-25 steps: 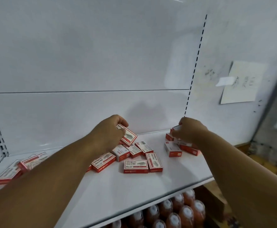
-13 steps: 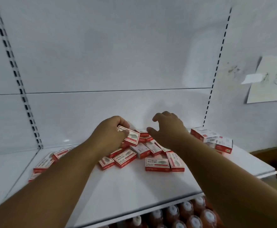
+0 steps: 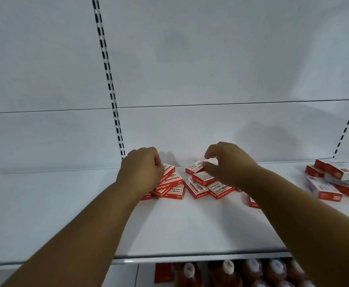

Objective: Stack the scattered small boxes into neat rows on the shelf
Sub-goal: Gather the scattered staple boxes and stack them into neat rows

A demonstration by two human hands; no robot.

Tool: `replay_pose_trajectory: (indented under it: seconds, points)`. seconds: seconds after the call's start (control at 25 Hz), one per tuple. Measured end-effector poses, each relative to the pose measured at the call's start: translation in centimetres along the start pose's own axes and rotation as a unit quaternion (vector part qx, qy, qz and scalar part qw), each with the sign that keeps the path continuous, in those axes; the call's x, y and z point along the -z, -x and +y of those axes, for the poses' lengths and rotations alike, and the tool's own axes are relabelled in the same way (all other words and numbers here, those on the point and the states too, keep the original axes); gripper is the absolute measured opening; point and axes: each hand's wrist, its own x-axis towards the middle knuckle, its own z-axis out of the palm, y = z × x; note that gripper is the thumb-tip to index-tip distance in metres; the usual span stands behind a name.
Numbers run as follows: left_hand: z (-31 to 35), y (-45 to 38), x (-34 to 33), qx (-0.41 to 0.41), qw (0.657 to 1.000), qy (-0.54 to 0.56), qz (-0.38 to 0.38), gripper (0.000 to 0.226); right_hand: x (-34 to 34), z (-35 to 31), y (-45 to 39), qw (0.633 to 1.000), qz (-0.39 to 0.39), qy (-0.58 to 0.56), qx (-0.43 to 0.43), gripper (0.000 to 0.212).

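Note:
Small red-and-white boxes lie scattered on the white shelf (image 3: pixel 190 228). My left hand (image 3: pixel 142 170) grips one box (image 3: pixel 168 171) at the left of a loose pile (image 3: pixel 172 188). Just right of it, my right hand (image 3: pixel 227 164) pinches a small box (image 3: pixel 210 161) between thumb and fingers, above a middle cluster (image 3: pixel 202 184). Part of that cluster is hidden under my right forearm. A third heap of boxes (image 3: pixel 335 179) sits at the far right of the shelf.
The white back panel has a slotted upright (image 3: pixel 109 79) on the left and another (image 3: pixel 347 125) on the right. Below the shelf's front edge stand several bottles with white caps (image 3: pixel 229 272) and a red packet (image 3: pixel 163 272).
The view swung left, so the boxes drifted right in frame. My right hand left the far-right heap, crossed to the middle cluster open, then closed on a box. My left hand kept its box.

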Motion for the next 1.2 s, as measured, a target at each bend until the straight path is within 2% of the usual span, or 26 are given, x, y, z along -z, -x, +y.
replay_pose_trajectory:
  seconds: [0.12,0.24,0.32,0.4,0.56,0.72,0.84,0.88,0.92,0.96,1.0,1.04,1.08,1.12,1.16,1.2]
  points:
    - [2.3,-0.4,-0.1,-0.093,0.995,0.003,0.029,0.003,0.6,1.2,0.1,1.000,-0.003,-0.004,-0.018,0.023]
    - [6.0,-0.8,-1.1,-0.167,0.985,0.004,-0.036,0.015,1.6,3.0,0.7,0.999,-0.021,0.003,-0.032,0.021]
    - [8.0,-1.4,-2.4,-0.186,0.974,-0.079,-0.104,0.027,2.2,3.6,1.6,0.997,-0.073,0.009,-0.021,0.020]
    - [9.1,-1.9,-3.9,-0.198,0.954,-0.177,-0.139,0.035,2.1,4.1,2.5,0.991,-0.129,0.031,0.007,0.025]
    - [9.6,-2.7,-4.5,-0.188,0.956,-0.186,-0.123,0.023,0.7,4.5,3.0,0.982,-0.154,0.088,0.068,0.035]
    - [9.2,-2.9,-2.0,-0.109,0.983,-0.100,-0.106,0.026,0.7,4.5,2.1,0.976,-0.166,0.098,0.097,0.034]
    - [7.7,-2.8,-0.5,-0.034,0.992,0.100,-0.070,0.025,0.6,3.9,1.8,0.967,-0.213,0.112,0.087,0.041]
    - [7.1,-2.8,-0.2,0.005,0.979,0.196,-0.061,0.027,0.9,3.6,1.8,0.970,-0.219,0.079,0.073,0.034]
    - [6.7,-2.6,0.2,0.051,0.950,0.303,-0.057,0.030,1.3,3.3,1.9,0.979,-0.200,-0.002,0.039,0.025]
    - [6.4,-2.4,0.5,0.097,0.911,0.396,-0.059,0.032,1.9,3.0,1.9,0.978,-0.157,-0.133,-0.030,0.025]
    - [6.0,-2.2,1.0,0.132,0.875,0.462,-0.056,0.033,2.3,2.6,1.6,0.938,-0.113,-0.306,-0.120,0.029]
    - [5.4,-1.9,1.1,0.148,0.861,0.484,-0.051,0.033,2.5,2.1,1.2,0.847,-0.090,-0.488,-0.192,0.033]
    - [4.6,-1.8,1.3,0.150,0.873,0.462,-0.044,0.032,2.6,1.4,0.9,0.742,-0.086,-0.626,-0.226,0.036]
    - [3.9,-1.5,1.5,0.146,0.892,0.426,-0.037,0.030,2.7,0.7,0.4,0.667,-0.100,-0.700,-0.234,0.039]
    - [3.2,-1.2,1.6,0.140,0.905,0.401,-0.028,0.028,2.7,-0.2,0.1,0.636,-0.123,-0.727,-0.229,0.041]
    - [2.4,-0.8,1.9,0.134,0.910,0.392,-0.023,0.027,2.3,-1.3,-0.2,0.632,-0.142,-0.730,-0.217,0.043]
